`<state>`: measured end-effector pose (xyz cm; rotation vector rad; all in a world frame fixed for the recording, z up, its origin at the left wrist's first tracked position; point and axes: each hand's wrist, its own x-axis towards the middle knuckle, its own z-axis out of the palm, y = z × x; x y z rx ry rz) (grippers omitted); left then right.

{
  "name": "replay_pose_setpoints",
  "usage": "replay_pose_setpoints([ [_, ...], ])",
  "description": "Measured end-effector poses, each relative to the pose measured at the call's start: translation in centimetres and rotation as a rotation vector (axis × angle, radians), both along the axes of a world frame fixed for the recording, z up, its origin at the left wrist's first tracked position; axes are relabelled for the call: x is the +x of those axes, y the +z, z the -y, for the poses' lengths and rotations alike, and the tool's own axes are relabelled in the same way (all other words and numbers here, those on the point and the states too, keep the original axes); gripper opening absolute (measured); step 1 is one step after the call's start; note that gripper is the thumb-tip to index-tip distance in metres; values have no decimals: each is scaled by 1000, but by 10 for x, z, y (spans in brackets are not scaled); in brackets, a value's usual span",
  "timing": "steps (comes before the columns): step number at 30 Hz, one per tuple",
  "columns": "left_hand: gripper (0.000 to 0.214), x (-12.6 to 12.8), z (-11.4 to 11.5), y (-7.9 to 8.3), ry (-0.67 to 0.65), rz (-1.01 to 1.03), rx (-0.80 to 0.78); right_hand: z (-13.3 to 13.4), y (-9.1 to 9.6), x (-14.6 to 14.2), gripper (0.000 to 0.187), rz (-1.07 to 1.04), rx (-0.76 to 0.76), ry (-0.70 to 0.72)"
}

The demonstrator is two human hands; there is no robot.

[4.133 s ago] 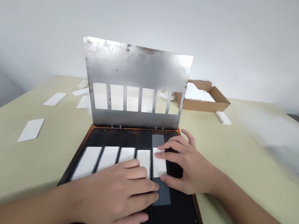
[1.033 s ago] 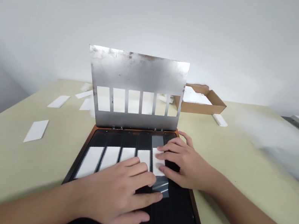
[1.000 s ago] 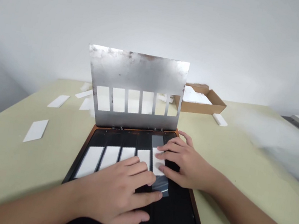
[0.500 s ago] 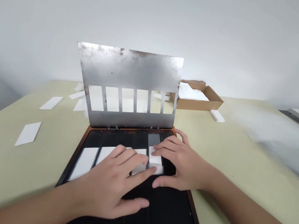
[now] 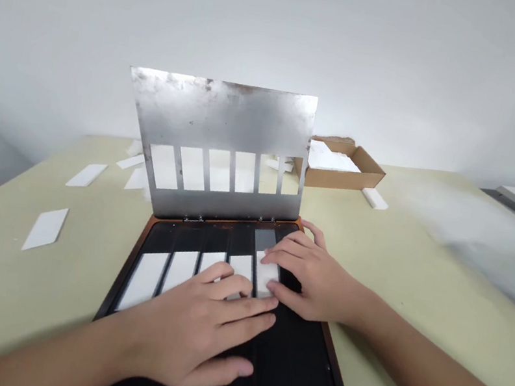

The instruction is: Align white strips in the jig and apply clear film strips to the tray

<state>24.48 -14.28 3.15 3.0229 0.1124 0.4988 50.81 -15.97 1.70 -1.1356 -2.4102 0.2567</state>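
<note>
A black board (image 5: 287, 369) with an orange-brown edge lies before me, carrying a row of thin white cards (image 5: 181, 270) in slots. My right hand (image 5: 310, 275) rests on the rightmost white card (image 5: 265, 273), index fingertip near its upper left and thumb on its lower right. Those fingers are spread, not closed around the card. My left hand (image 5: 210, 323) is open, fingers stretched across the board, with its fingertips at the lower end of that same card. It covers parts of the neighbouring cards. Above the rightmost card shows a dark grey strip (image 5: 264, 240).
A metal plate (image 5: 231, 113) with several rectangular windows stands upright, hinged at the board's far edge. Behind it on the right is a cardboard box (image 5: 343, 180) of white pieces. Loose white cards (image 5: 45, 228) lie left, and a white block (image 5: 375, 198) sits beside the box.
My right thumb has moved up and in onto the rightmost card. My left fingers have shifted slightly down and right, more stretched out. The card now lies straighter in its slot.
</note>
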Motion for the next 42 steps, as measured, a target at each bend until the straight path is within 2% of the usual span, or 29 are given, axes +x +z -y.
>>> replay_pose_setpoints([
  [5, 44, 1, 0, 0, 59, -15, -24, -1, -2, 0, 36, 11, 18, -17],
  [14, 54, 4, 1, 0, 130, -107, 0, -4, 0, 1, 27, -7, -8, -34],
  [18, 56, 3, 0, -1, 166, -126, 7, -2, 4, 2, 34, -10, -47, -22],
  [22, 57, 1, 1, -1, 196, -117, 18, 1, 9, 3, 50, -22, -74, 25],
  [34, 60, -2, 4, -7, 360, -82, -8, 0, 6, 2, 60, -5, -76, 16],
  [42, 64, -1, 3, -9, 382, -43, 27, -1, 1, 1, 41, 4, -57, -14],
])
